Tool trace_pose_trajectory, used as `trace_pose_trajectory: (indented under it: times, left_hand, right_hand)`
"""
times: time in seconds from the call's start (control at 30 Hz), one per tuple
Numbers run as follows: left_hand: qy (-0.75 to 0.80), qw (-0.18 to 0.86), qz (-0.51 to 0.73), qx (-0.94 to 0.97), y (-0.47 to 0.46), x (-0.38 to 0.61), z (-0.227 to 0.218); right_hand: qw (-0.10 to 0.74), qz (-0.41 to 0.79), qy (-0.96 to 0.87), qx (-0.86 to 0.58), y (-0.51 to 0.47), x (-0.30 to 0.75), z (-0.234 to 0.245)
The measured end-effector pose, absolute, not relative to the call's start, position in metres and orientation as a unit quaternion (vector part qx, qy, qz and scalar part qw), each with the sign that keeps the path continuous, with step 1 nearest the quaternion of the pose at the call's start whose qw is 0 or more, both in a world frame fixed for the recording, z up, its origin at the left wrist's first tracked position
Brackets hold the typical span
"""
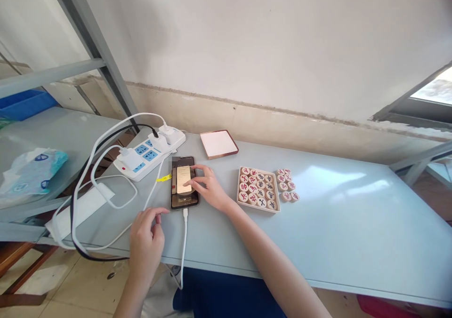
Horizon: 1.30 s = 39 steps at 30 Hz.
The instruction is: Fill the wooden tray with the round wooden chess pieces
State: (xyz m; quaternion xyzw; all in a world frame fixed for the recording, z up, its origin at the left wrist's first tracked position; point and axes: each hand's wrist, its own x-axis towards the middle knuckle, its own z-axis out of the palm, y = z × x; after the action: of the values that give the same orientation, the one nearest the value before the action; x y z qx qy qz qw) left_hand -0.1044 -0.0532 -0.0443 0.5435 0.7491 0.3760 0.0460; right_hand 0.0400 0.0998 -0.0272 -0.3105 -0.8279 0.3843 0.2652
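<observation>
A black phone [183, 200] lies flat on the pale blue table [335, 224], its screen lit, with a white cable [184, 242] plugged into its near end. My right hand [208, 188] rests over the phone's right side, fingers spread, fingertips touching the screen. My left hand [148, 238] lies on the table just left of the phone, fingers loosely curled, holding nothing. A white tray [240, 200] of round wooden chess pieces [257, 188] sits to the right of my right hand, with several loose pieces [287, 186] beside it.
A white power strip [150, 152] with plugged chargers and looping black and white cables [88, 177] lies at the left. A white square lid [218, 144] sits near the wall. A grey metal shelf [52, 130] holds a blue bin [23, 102] and plastic packet [31, 170].
</observation>
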Motion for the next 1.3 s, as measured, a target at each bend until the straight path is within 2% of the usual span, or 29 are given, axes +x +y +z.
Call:
trace_pose_trajectory:
  times: [1.3]
  left_hand:
    - [0.747, 0.048, 0.380, 0.544, -0.0527, -0.1038, -0.0451]
  right_hand:
    - [0.266, 0.384, -0.823, -0.322, 0.1025, 0.0384, -0.0331]
